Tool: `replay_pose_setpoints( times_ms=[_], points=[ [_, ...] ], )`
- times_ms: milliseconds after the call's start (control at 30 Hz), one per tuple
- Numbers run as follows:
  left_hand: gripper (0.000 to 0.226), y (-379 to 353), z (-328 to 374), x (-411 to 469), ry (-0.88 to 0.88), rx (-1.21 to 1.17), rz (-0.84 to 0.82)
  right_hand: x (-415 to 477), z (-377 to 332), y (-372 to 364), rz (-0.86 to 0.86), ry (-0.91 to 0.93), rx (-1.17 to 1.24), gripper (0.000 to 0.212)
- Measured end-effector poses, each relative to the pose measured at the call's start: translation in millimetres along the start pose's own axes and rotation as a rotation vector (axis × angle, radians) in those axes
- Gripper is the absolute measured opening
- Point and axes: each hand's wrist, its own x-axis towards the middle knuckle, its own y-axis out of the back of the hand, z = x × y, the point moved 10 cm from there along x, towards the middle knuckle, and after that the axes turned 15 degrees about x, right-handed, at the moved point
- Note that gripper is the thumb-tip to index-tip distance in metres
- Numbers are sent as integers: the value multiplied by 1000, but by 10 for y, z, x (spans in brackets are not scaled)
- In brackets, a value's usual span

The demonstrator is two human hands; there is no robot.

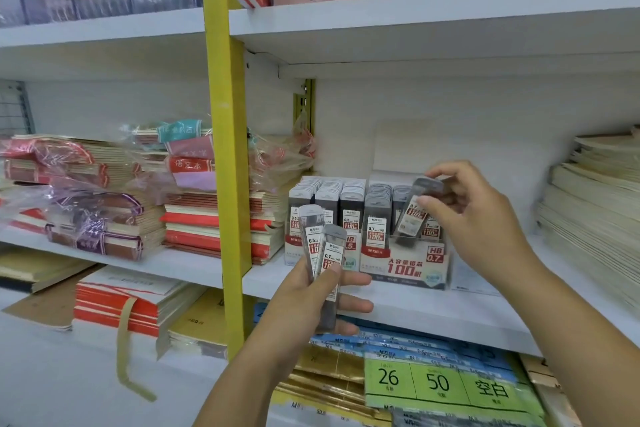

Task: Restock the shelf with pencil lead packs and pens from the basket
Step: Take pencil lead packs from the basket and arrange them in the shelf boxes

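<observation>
A 0.7 lead pack (417,210) was pinched, tilted, between the thumb and fingers (450,170) of the right hand (478,218). It was held just above the right-hand rows of the 0.7 display box (405,263) on the shelf (433,315) and had not yet been seated. A 0.5 pack (311,236) and a second 0.7 pack (332,260) were gripped upright in the left hand (311,302), whose fingers were curled round them, in front of the 0.5 display box (325,204).

Both boxes were seen to be nearly filled with rows of packs, so the lead part of the restocking was judged to be well advanced. Three packs in hand were left to be slotted in: the 0.5 pack into the left box, the other two into the right. No basket and no pens were shown, so what remained of them could not be told. Stacks of notebooks (207,218) were piled in the neighbouring bay.
</observation>
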Motion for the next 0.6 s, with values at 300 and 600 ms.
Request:
replay_pose_setpoints(
  times_ms=[300,600],
  points=[
    [26,-16,-2,30,13,12,14,55,102,-178,-28,157,-640,26],
    [35,-82,65,2,-12,14,23,-46,3,-285,-96,120,-602,34]
  ],
)
